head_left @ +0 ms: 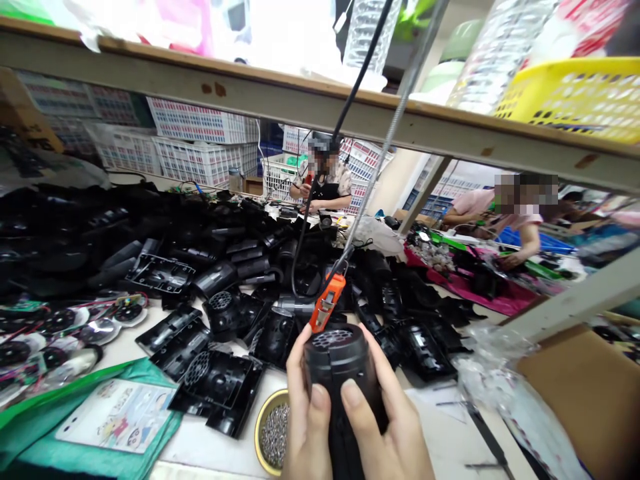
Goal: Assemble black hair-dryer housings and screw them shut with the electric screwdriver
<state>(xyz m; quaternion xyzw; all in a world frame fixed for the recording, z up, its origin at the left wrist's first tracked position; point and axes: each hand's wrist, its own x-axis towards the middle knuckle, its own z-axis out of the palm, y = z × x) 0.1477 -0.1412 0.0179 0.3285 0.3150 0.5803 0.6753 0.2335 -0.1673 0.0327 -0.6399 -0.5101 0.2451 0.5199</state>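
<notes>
Above white bench [235, 455], L hand [304, 427] & R hand [393, 427] are gripping black rounded plastic housing [340, 363] btwn them; orange boxy tool [327, 303] is hanging just beyond, round yellow-rimmed bowl [258, 428] w/ silver bits [275, 433] sitting nearby.

The left hand [304, 420] and right hand [387, 423] are bare, with slim fingers [380, 363] and rounded thumbnails [352, 393].
</notes>
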